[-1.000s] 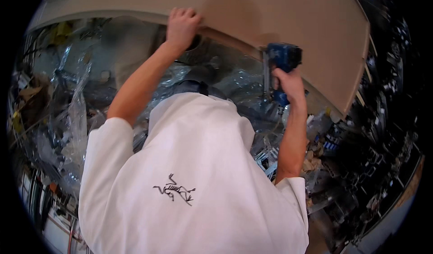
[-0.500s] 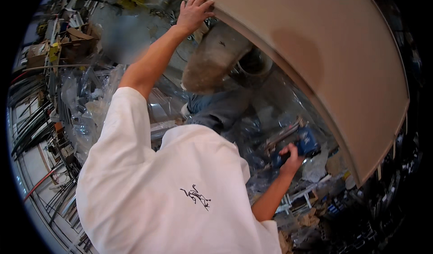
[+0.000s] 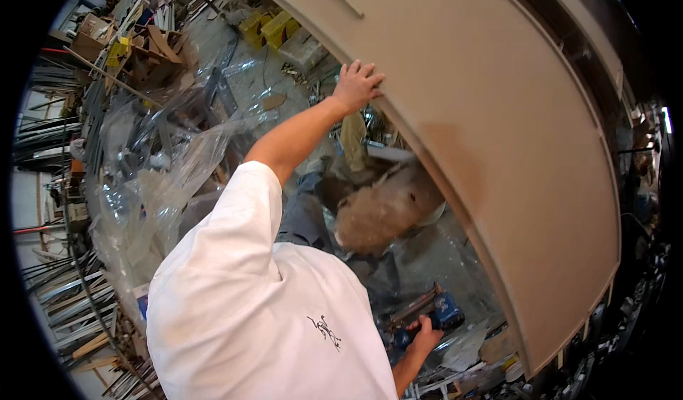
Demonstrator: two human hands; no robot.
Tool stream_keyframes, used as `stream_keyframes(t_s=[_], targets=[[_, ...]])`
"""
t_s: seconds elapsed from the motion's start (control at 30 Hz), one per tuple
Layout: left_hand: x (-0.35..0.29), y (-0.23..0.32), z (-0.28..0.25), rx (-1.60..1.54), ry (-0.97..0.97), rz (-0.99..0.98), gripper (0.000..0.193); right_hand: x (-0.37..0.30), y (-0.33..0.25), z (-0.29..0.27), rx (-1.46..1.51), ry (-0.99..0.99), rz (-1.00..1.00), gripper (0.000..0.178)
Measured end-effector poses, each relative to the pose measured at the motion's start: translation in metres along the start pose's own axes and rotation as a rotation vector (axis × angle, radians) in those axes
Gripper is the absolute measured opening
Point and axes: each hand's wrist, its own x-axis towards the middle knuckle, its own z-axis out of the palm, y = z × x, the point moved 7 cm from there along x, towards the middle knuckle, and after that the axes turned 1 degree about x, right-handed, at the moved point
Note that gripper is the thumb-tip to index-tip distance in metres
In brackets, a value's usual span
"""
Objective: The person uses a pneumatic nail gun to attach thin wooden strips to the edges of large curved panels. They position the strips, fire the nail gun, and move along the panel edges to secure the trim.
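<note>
A large beige panel [image 3: 526, 165] with a raised rim curves across the right side. My left hand [image 3: 358, 87] lies on its near left edge, fingers spread over the rim. Lower down, my right hand [image 3: 425, 337] is closed round the grip of a blue nail gun [image 3: 447, 310] with a long narrow magazine. The tool is left of the panel's lower corner, apart from the edge. My right fingers are partly hidden by the handle.
A dusty brown rounded object [image 3: 388, 211] lies between my legs and the panel. Clear plastic sheeting [image 3: 163, 194] covers much of the floor at left. Beyond are yellow boxes [image 3: 279, 29], cardboard scraps [image 3: 162, 44] and stacked metal and wood strips [image 3: 67, 315].
The view has shifted, so the panel, both hands and the nail gun appear lower. My left hand stays on the panel's edge; my right still holds the nail gun.
</note>
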Motion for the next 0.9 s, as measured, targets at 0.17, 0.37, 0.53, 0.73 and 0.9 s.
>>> stream_keyframes(t_s=[0.17,0.37,0.53,0.73,0.9], targets=[[0.02,-0.04,0.003,-0.04,-0.12,0.145,0.05,-0.057,-0.035,0.077,-0.059,0.267,-0.138,0.023],[-0.008,-0.049,0.003,-0.329,0.063,0.173,0.045,-0.141,-0.106,0.207,0.064,0.129,-0.15,0.02],[0.017,-0.094,0.004,-0.399,-0.04,0.177,0.045,-0.148,-0.149,0.303,-0.081,-0.017,-0.32,0.025],[0.033,-0.168,0.002,-0.16,-0.148,0.116,0.056,-0.114,-0.17,0.379,-0.194,-0.169,-0.381,0.066],[0.073,-0.304,0.003,-0.075,-0.103,-0.155,0.071,-0.102,-0.175,0.451,-0.122,-0.281,-0.323,0.039]])
